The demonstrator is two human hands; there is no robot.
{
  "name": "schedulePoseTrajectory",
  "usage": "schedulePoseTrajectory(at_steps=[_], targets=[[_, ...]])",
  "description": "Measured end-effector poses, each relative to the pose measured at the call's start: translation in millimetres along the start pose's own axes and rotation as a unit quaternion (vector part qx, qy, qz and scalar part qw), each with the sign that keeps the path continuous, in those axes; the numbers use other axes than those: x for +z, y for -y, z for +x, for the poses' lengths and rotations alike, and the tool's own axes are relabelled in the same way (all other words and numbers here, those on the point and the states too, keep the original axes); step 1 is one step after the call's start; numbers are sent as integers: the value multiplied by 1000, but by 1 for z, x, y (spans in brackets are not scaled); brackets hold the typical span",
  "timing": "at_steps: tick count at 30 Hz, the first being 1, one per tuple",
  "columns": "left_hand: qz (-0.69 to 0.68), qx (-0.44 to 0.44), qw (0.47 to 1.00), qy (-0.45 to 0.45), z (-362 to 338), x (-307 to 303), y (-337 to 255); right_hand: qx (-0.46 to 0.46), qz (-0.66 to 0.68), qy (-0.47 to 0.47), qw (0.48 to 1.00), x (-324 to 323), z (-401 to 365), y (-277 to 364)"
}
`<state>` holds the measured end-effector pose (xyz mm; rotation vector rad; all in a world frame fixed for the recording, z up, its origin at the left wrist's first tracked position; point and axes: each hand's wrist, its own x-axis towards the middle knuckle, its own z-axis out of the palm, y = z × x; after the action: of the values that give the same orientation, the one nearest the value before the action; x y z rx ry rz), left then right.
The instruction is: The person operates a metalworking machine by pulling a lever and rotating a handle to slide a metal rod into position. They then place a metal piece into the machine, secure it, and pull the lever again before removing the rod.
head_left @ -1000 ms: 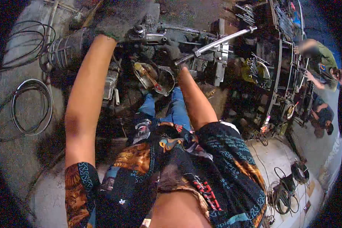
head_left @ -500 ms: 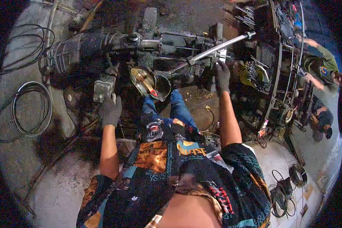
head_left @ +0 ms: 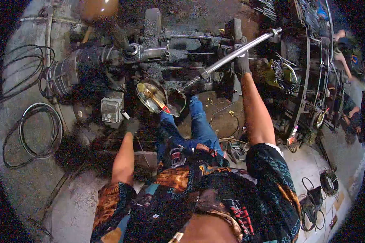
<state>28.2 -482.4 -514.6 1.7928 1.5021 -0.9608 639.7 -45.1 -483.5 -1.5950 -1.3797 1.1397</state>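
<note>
My right hand (head_left: 242, 64), in a dark glove, is at the underside of a long shiny metal rod (head_left: 227, 59), its fingers closed round it. The rod lies slanted over the dark machine (head_left: 150, 54), with a hex nut and a threaded end at its lower left. My left hand (head_left: 130, 124), also gloved, is dark and blurred beside a grey metal box (head_left: 111, 110); its fingers cannot be made out. A small pale cylinder (head_left: 125, 115) shows between box and hand. Near my knees sits a round pan (head_left: 144, 101) with a red-tipped brush (head_left: 158, 102) in it.
A coiled hose (head_left: 61, 129) lies on the left floor. At the right are a container of metal parts (head_left: 280, 75), a long metal rack (head_left: 306, 81) and black cables (head_left: 310, 210). Parts of other people show at the far right, including an arm (head_left: 342, 62).
My right hand has moved up onto the rod and closed round it. My left hand has drawn slightly down from the box and is more blurred. The whole view has shifted a little.
</note>
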Motion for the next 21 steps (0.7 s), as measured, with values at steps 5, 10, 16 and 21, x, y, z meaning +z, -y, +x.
schedulePoseTrajectory(at_steps=[5, 10, 16, 21], targets=[[-110, -133, 983, -56, 0, -62, -37, 13, 219, -72, 973, 20, -11, 13], [-71, 10, 980, -185, 43, -8, -14, 34, 82, -5, 996, 4, -9, 11], [-280, -162, 945, -43, -36, -136, -78, -56, -213, 40, 975, 2, 10, -83], [-309, -120, 932, -146, -111, -285, -84, 20, -139, 11, 990, 41, -3, -15]])
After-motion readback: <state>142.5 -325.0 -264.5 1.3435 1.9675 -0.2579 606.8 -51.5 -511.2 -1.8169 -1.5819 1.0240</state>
